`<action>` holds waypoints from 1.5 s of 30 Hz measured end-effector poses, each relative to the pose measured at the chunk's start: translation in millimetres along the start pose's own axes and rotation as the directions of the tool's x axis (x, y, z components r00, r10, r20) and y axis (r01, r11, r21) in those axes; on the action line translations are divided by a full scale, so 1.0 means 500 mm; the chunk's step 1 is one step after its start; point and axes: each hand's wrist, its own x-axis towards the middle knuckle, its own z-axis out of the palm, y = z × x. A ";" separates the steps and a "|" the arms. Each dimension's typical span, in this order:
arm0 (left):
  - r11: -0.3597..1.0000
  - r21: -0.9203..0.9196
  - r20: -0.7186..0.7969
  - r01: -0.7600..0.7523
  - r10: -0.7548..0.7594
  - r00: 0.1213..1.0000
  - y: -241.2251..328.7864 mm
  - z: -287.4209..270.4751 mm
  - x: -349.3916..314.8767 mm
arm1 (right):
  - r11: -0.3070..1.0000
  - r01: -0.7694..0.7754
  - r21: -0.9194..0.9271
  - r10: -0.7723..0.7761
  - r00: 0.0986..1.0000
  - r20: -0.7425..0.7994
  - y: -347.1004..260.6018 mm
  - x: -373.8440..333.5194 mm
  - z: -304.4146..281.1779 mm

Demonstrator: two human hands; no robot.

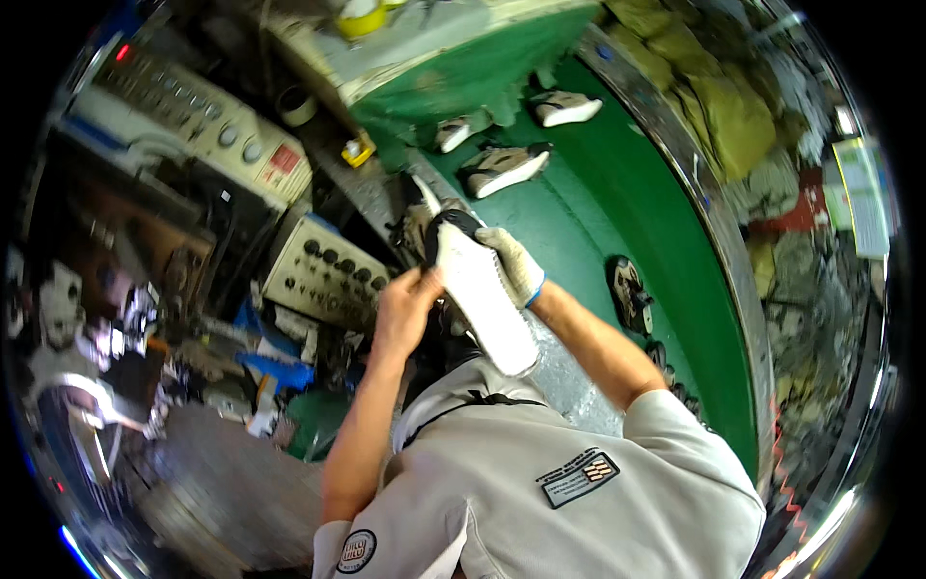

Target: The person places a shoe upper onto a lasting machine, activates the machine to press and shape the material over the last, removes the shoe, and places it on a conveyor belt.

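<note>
A pale shirt [627, 511] is seen nearest; beyond it a white-soled shoe [490, 307] is held sole-up, slanted lengthwise from far left to near right, its far half gripped from opposite edges by the closed, bare left hand [405, 311] and gloved right hand [516, 270].

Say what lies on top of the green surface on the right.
On the green surface, three white-soled shoes lie toward the far end; another shoe and some dark items lie nearer. The right arm and shirt cover part of it; anything under them is hidden.
</note>
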 end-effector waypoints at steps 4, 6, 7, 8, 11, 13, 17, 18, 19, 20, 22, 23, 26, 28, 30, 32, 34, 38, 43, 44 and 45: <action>0.971 0.200 -0.019 -0.132 0.138 0.990 -0.052 0.051 0.024 | 0.579 -0.349 -0.737 -0.257 0.779 -0.571 -0.217 -0.077 -0.216; 0.976 0.211 -0.059 -0.049 0.063 0.996 -0.094 0.019 0.027 | 0.003 -0.718 -0.696 -0.425 0.629 -0.651 -0.305 -0.082 -0.306; 0.955 0.297 -0.094 -0.018 0.048 0.994 -0.112 -0.002 0.025 | -0.136 -0.767 -0.627 -0.475 0.606 -0.639 -0.329 -0.067 -0.368; 0.955 0.297 -0.119 0.019 0.017 0.993 -0.138 -0.027 0.017 | -0.166 -0.774 -0.611 -0.474 0.606 -0.639 -0.343 -0.028 -0.398; 0.942 0.300 -0.194 0.149 -0.093 0.977 -0.147 -0.056 -0.012 | 0.046 -0.740 -0.671 -0.557 0.539 -0.632 -0.338 0.125 -0.497; 0.932 0.319 -0.235 0.172 -0.098 0.967 -0.170 -0.065 -0.031 | 0.588 -0.393 -0.706 -0.487 0.525 -0.698 -0.304 0.260 -0.584; 0.970 0.101 -0.186 0.222 -0.201 0.962 -0.215 -0.043 -0.055 | 0.787 0.034 -0.616 -0.615 -0.023 -0.788 -0.281 0.458 -0.629; 0.957 0.103 -0.228 0.271 -0.243 0.943 -0.216 -0.039 -0.076 | 0.841 0.023 -0.540 -0.540 -0.032 -0.841 -0.255 0.488 -0.589; 0.955 0.138 -0.197 0.264 -0.235 0.952 -0.218 -0.041 -0.091 | 0.879 0.026 -0.475 -0.473 -0.069 -0.879 -0.258 0.492 -0.577; 0.961 0.109 -0.194 0.256 -0.232 0.953 -0.222 -0.041 -0.095 | 0.836 0.277 -0.474 -0.525 0.148 -0.838 -0.265 0.469 -0.578; 0.964 0.058 -0.236 0.259 -0.239 0.942 -0.233 -0.057 -0.112 | 0.831 0.473 -0.291 -0.495 0.393 -0.775 -0.239 0.445 -0.497; 0.967 0.043 -0.240 0.250 -0.233 0.942 -0.230 -0.068 -0.116 | 0.905 0.388 -0.174 -0.369 0.513 -0.775 -0.247 0.409 -0.454; 0.988 0.045 -0.221 0.149 -0.136 0.966 -0.200 -0.103 -0.097 | 0.847 0.431 -0.312 -0.529 0.613 -0.588 -0.211 0.312 -0.382; 0.996 0.071 -0.306 0.052 -0.028 0.952 -0.151 -0.136 -0.092 | 0.637 0.437 -0.635 -0.747 0.553 -0.370 -0.140 0.250 -0.210; 0.993 0.073 -0.359 -0.093 0.113 0.926 -0.089 -0.147 -0.063 | 0.296 0.157 -0.942 -0.891 0.401 -0.213 -0.083 0.183 -0.066; 0.968 -0.020 -0.364 -0.250 0.225 0.904 0.009 -0.137 -0.029 | -0.011 -0.055 -0.998 -0.944 0.329 -0.008 -0.031 0.137 0.027; 0.932 -0.092 -0.383 -0.352 0.293 0.876 0.104 -0.128 -0.014 | -0.263 0.056 -0.963 -0.921 0.282 0.268 0.014 0.116 0.086; 0.872 0.021 -0.487 -0.489 0.436 0.757 0.181 -0.184 -0.030 | -0.556 0.163 -0.815 -0.759 0.301 0.578 0.082 0.098 0.197; 0.857 0.140 -0.597 -0.495 0.472 0.649 0.132 -0.264 -0.152 | -0.624 0.275 -0.731 -0.635 0.366 0.680 0.148 0.093 0.263; 0.836 0.230 -0.608 -0.497 0.523 0.598 0.121 -0.278 -0.174 | -0.641 0.278 -0.716 -0.610 0.383 0.694 0.164 0.093 0.270; 0.843 0.122 -0.626 -0.524 0.475 0.618 0.109 -0.287 -0.191 | -0.634 0.304 -0.712 -0.591 0.404 0.698 0.174 0.094 0.276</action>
